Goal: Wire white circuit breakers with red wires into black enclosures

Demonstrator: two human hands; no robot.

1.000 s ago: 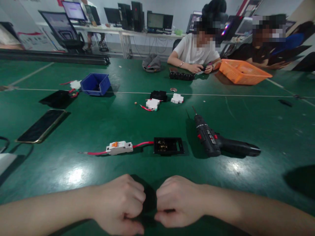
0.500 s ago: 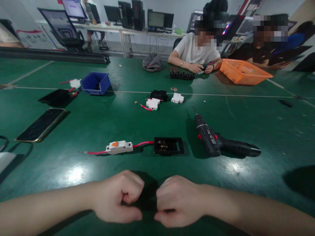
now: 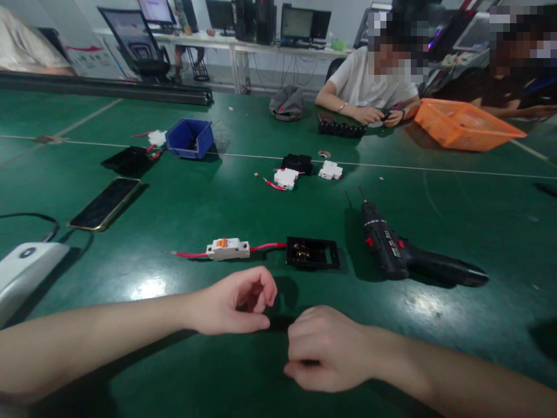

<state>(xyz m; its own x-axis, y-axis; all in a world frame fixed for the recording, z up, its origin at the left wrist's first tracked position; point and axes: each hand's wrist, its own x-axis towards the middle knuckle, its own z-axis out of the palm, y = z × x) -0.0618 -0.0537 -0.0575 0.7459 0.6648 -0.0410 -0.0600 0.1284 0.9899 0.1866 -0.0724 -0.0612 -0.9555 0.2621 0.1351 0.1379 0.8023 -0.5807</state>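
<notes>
My left hand (image 3: 241, 302) hovers over the green table, fingers loosely curled, thumb apart from them, nothing in its grasp. Beside it my right hand (image 3: 328, 348) is closed in a loose fist near the table, and I see nothing in it. Just beyond them lies a white circuit breaker (image 3: 228, 249) with an orange switch. A red wire (image 3: 268, 246) joins it to a black rectangular housing (image 3: 312, 253) with brass-coloured parts inside. Another red wire with a bare end (image 3: 191, 255) leaves the breaker's left side. To the right lies a black cordless drill (image 3: 398, 249), bit pointing away.
A phone (image 3: 105, 203) and a white device (image 3: 30, 273) with a cable are at left. Farther off stand a blue bin (image 3: 190, 138), more white breakers (image 3: 286, 178) and an orange basket (image 3: 465, 125). A person in a white shirt (image 3: 361, 78) sits across the table.
My left hand has lifted forward, toward the breaker and housing, and its fingers have loosened. My right hand stays in a fist. The view has shifted left.
</notes>
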